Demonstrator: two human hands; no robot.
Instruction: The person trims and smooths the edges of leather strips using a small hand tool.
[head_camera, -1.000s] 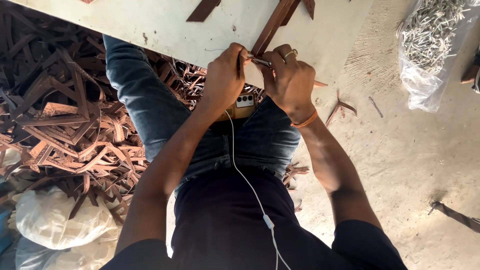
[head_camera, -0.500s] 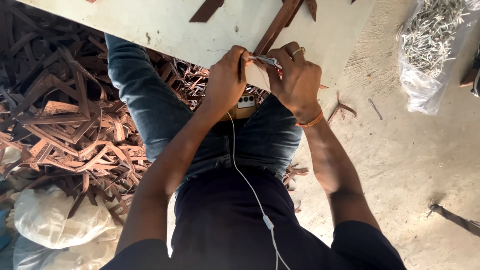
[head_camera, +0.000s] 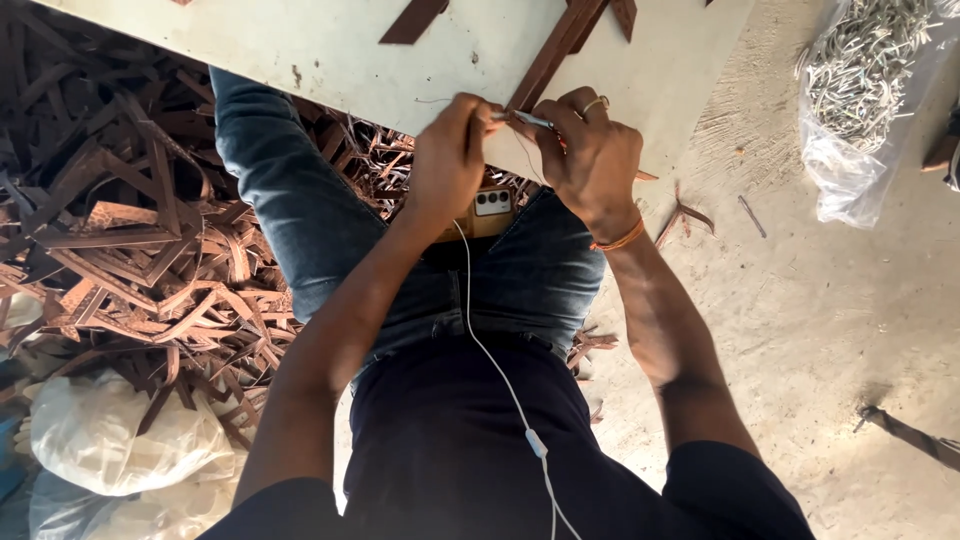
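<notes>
A person's left hand and right hand together pinch a thin metal tool at the edge of a pale board, beside a brown strip. Brown scrap strips lie heaped to the left; a phone rests on the lap.

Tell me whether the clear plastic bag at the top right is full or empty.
Full, or nearly: the clear plastic bag bulges with pale thin sticks, heaped to its open top. It lies on the concrete floor.

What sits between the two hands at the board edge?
Head view: a thin metal tool bridges left hand and right hand, at the end of a brown wooden strip.
</notes>
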